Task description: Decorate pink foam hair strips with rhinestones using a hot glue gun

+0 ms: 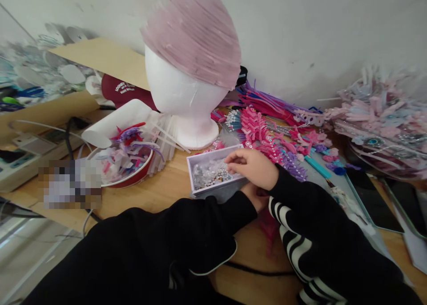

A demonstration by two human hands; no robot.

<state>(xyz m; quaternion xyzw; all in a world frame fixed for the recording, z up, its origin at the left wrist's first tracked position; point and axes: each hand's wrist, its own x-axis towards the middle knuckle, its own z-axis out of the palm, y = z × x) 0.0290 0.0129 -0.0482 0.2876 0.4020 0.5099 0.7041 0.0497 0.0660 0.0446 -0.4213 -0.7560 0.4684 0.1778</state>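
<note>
Beads (pixel 213 174) lie in a white box (pixel 213 188) on the desk (pixel 173 180); over its right end I see my right hand (pixel 251 165), fingers curled, though I cannot tell whether they pinch anything. Just below, my left hand (pixel 256 198) is mostly hidden, its grip unclear.

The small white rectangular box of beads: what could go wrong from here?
The right hand is over one end of the small white rectangular box, so it might knock it. Loose clear and silvery beads could then scatter across the brown wooden table and mix with the fuzzy pink stems. The left hand is partly hidden below the right, so the two might bump.
</note>
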